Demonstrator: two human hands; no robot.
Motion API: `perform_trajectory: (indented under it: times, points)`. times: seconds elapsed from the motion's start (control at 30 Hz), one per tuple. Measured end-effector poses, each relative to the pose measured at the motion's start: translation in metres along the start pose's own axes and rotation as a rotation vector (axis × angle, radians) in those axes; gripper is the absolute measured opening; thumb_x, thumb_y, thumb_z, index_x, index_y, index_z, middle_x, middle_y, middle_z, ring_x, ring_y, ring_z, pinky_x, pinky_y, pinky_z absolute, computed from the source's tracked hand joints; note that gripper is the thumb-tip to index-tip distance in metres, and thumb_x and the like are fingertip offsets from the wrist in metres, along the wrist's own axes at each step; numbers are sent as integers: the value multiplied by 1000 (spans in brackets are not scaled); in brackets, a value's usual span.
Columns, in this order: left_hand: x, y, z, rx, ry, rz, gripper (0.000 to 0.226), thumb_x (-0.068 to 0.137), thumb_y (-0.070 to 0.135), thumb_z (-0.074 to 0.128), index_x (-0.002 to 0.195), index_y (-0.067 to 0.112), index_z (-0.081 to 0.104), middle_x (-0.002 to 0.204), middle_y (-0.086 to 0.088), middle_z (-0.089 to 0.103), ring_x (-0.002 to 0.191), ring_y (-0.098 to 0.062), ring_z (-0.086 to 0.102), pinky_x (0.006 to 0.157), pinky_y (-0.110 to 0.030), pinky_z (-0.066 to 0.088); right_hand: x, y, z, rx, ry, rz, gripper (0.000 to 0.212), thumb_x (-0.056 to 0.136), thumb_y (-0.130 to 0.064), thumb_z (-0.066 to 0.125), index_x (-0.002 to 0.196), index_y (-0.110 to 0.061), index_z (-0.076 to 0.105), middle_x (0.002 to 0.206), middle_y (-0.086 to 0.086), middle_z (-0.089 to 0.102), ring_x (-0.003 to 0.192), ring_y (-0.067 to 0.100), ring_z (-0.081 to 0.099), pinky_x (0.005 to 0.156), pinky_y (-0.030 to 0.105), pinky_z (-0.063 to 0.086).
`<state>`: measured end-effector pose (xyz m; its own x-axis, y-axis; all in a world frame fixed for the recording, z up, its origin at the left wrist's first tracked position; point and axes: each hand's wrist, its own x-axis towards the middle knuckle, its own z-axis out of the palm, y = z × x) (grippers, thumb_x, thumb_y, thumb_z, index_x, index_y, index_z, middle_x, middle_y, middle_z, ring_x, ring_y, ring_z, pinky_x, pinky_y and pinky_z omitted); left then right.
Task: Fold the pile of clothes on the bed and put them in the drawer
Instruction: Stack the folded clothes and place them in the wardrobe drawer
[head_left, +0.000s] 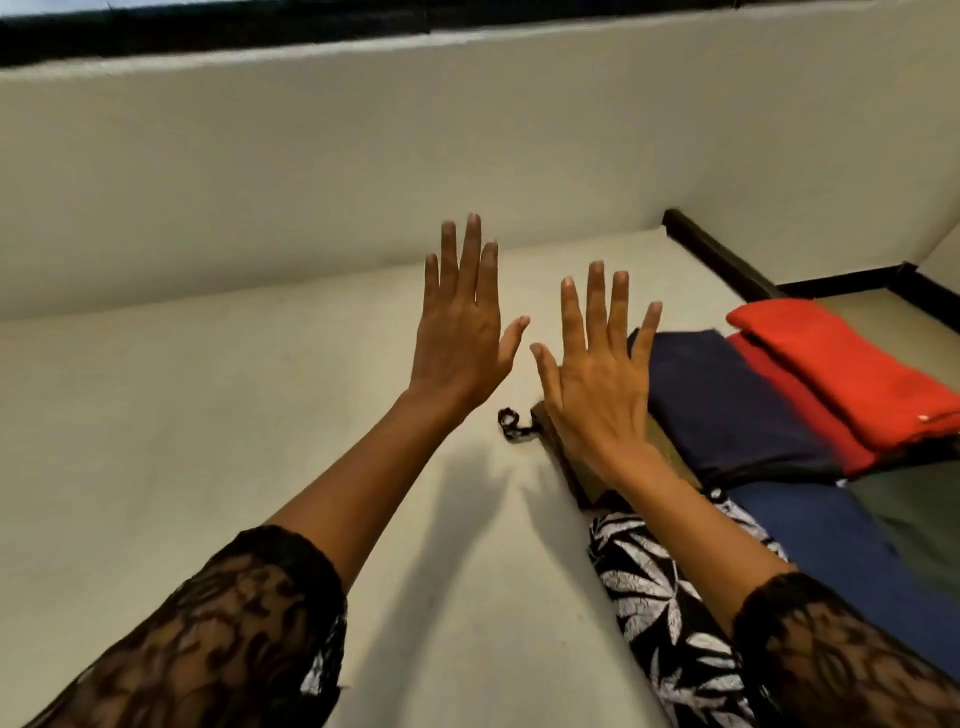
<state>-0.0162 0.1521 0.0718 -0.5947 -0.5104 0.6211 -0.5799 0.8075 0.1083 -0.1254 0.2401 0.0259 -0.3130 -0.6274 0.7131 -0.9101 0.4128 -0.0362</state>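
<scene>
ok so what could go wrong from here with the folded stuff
1. The right hand hangs open by the edge of the navy fold; coming down carelessly, it could rumple it.
2. The red fold is stacked in layers beside it and might slide if nudged.
3. The loose black cord could snag a finger.

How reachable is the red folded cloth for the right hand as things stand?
Probably yes. The right hand is open, holds nothing and hovers at the left edge of the navy cloth. The red cloth lies just beyond that, uncovered, with nothing standing between them.
</scene>
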Motion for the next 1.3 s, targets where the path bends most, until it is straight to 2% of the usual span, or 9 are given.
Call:
perform_trajectory:
  times: [0.1,0.2,0.43,0.53,0.63,0.97,1.07,1.2,1.3]
  points:
    - [57,13,-59,-10,3,26,77,90,46,31,147,-3,14,154,-23,9,143,-40,3,115,-37,-9,63,6,-59,-39,5,-18,65,97,-46,28,149,-10,14,156,17,8,142,25,-18,113,47,-14]
    - [131,39,-134,2,34,45,75,90,42,37,147,-1,15,154,-23,10,142,-39,4,114,-39,-7,133,16,-138,-5,24,8,66,97,-46,29,149,-12,8,156,11,-8,143,24,-14,114,47,-15]
    - [269,107,-290,-83,100,100,80,88,30,59,146,-4,15,155,-23,6,143,-37,-1,117,-42,-3,266,43,-317,-9,73,138,64,98,-48,20,149,-10,18,156,16,11,145,29,2,115,50,-5]
    - [309,140,-335,-149,150,186,82,86,26,63,145,-6,16,154,-24,7,142,-40,2,116,-48,4,297,58,-376,-61,124,187,63,97,-46,24,148,-10,18,156,16,13,144,30,4,114,53,-1]
    - [339,183,-377,-243,209,295,81,87,24,61,146,-4,13,155,-22,2,143,-38,-3,116,-47,1,316,81,-436,-179,227,216,63,95,-44,30,147,-10,19,155,17,16,144,30,6,114,54,1]
    - [335,359,-409,-582,260,631,79,89,26,53,146,-3,8,155,-21,1,143,-39,-2,117,-48,2,257,178,-553,-514,308,412,66,90,-43,33,147,-12,20,156,16,11,144,25,-6,112,53,-6]
    - [325,432,-404,-662,265,679,80,88,28,54,147,-3,9,155,-21,2,143,-37,-3,116,-40,-8,219,233,-585,-637,292,485,67,90,-45,32,147,-14,16,156,14,9,144,23,-15,112,54,-5]
    - [305,533,-392,-798,213,718,83,89,27,55,147,0,3,155,-19,-4,142,-34,-10,117,-42,-7,167,307,-625,-737,259,579,67,91,-46,30,148,-14,18,156,16,12,144,29,0,114,58,0]
    - [293,621,-377,-878,182,767,86,88,25,58,145,0,-2,153,-14,-10,141,-33,-11,116,-46,-1,122,380,-663,-814,210,635,68,89,-45,32,148,-14,18,156,15,11,144,30,-1,113,58,1]
